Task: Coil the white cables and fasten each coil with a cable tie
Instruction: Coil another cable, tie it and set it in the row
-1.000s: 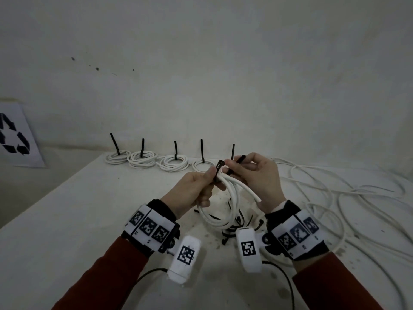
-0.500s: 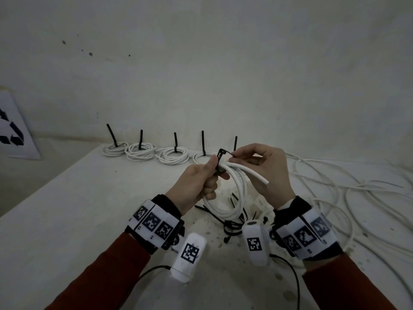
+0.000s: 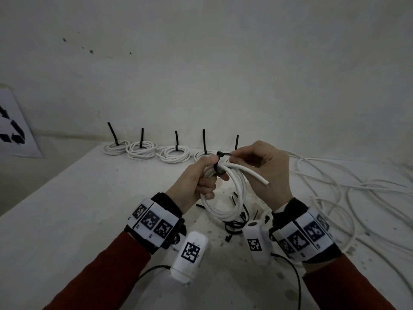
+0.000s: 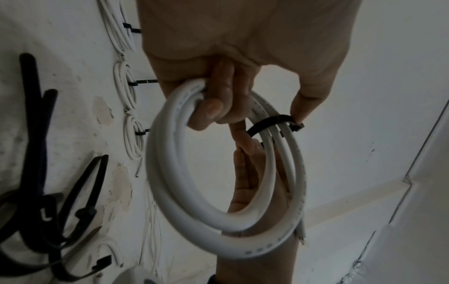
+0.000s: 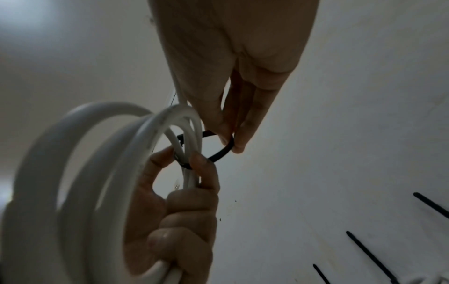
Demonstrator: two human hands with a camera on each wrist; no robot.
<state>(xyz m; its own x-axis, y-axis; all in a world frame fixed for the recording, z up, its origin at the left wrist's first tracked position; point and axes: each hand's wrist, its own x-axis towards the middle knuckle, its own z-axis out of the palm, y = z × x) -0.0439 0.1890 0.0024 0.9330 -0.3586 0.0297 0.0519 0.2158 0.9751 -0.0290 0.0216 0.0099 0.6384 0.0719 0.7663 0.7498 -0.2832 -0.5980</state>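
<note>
My left hand [image 3: 210, 173] grips a small coil of white cable [image 3: 225, 198] at its top and holds it upright above the table; one cut end [image 3: 263, 181] sticks out to the right. A black cable tie [image 3: 218, 167] loops round the strands by my left thumb, its head [image 3: 220, 153] on top. My right hand [image 3: 232, 156] pinches the tie between thumb and forefinger. In the left wrist view the tie [image 4: 269, 123] crosses the coil [image 4: 175, 173]. From the right wrist the tie's loop [image 5: 224, 148] still stands slack off the coil [image 5: 80, 173].
Several tied coils [image 3: 173, 153] with upright black tails line the table's far edge by the wall. Loose white cables [image 3: 335, 186] sprawl over the right side. Spare black ties [image 3: 239, 218] lie under my hands. A recycling sign [image 3: 13, 128] leans at far left.
Both hands have drifted a little right with the coil. The right hand's pinch has moved from the tie's free tail to close beside the head, and the tie now loops round the strands.
</note>
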